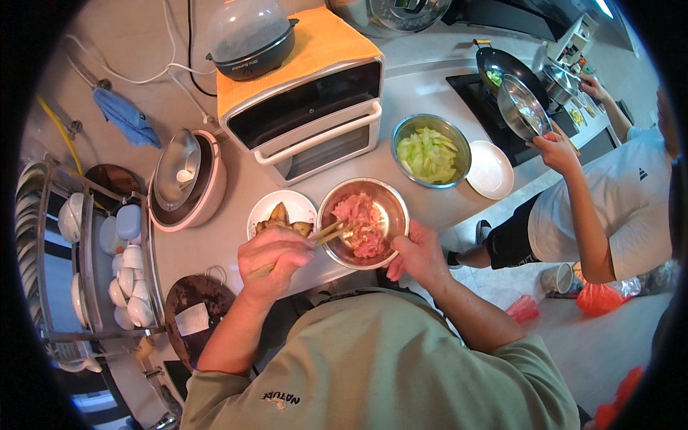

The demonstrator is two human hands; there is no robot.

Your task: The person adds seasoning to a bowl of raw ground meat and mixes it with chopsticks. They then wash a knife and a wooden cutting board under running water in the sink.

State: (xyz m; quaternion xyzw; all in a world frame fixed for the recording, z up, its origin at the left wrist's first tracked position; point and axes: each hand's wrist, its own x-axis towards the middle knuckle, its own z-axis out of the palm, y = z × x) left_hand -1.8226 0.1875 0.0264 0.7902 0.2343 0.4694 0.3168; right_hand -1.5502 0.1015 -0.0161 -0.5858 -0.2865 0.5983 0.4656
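My left hand (277, 259) grips a pair of wooden chopsticks (329, 232). Their tips reach into a stainless steel bowl (395, 207) and touch pink minced meat (359, 226). The bowl's right rim is held by my right hand (422, 252), thumb above and fingers below. Just left of the bowl, partly behind my left hand, a white plate (260, 207) carries brown pieces of food (279, 215) that I cannot name. Farther right on the counter, a steel bowl (399, 141) holds sliced pale green vegetable (428, 156).
An empty white plate (490, 171) sits beside the vegetable bowl. A countertop oven (317, 129) bears an egg cooker (255, 59). At right, a person (596, 215) holds a metal bowl (520, 107) by a wok (513, 62). Nested basins (215, 193) and a dish rack (97, 258) stand left.
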